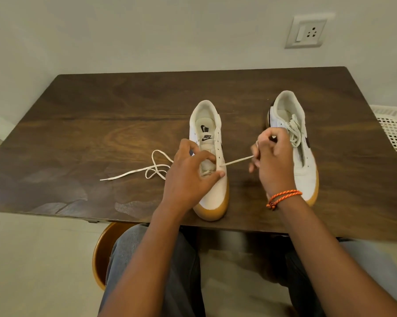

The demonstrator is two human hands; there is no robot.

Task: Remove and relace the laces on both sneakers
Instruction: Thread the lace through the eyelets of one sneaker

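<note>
Lacing the left sneaker (210, 161)

My left hand (188, 177) steadies its toe; my right hand (270, 161) pinches the lace (237, 160) taut.

Bare forearms, orange braided bracelet (282, 197) (right wrist), blue-grey jeans (147, 259)

The right hand (272, 161) hides part of the right sneaker (291, 133).

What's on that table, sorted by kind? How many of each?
Sneakers: 2, the left sneaker and the right sneaker
Laces: 2, the loose lace and the bunched lace
Hands: 2, the left hand and the right hand
Total: 6
</note>
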